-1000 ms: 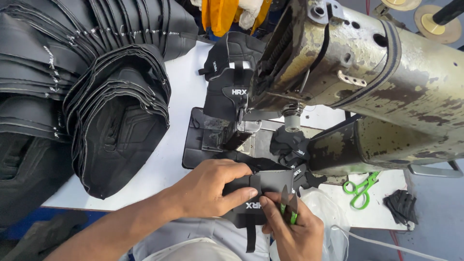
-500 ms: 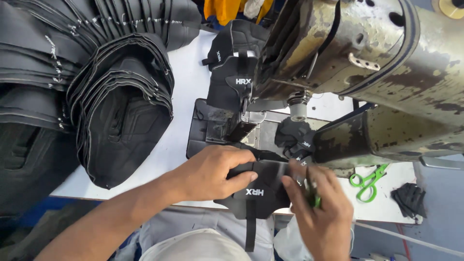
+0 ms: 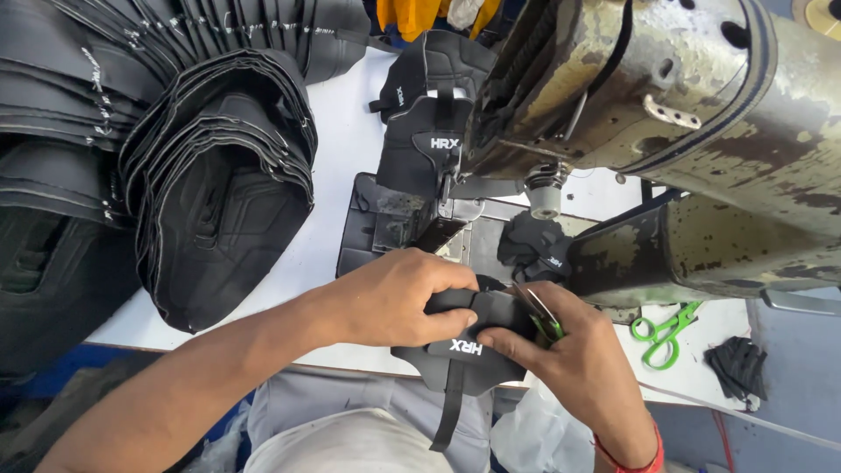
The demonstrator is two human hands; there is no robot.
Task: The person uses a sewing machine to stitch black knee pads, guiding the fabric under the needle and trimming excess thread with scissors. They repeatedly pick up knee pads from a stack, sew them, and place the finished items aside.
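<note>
Head view, left to right: stacked black padded pieces (image 3: 219, 193) on the white table (image 3: 337, 158), then the left hand (image 3: 394, 298) curled shut over the top edge of a black padded piece (image 3: 464, 350) at the near table edge, thumb and fingers pinching it flat. Right hand (image 3: 583, 368) closed on the same piece's right side while also gripping small green-handled snips (image 3: 545, 320), blades against the fabric, under the worn sewing machine (image 3: 666, 114). Apparently trimming thread off a finished piece; next calls for a steady pinch and a short, close snip without nicking the seam.
</note>
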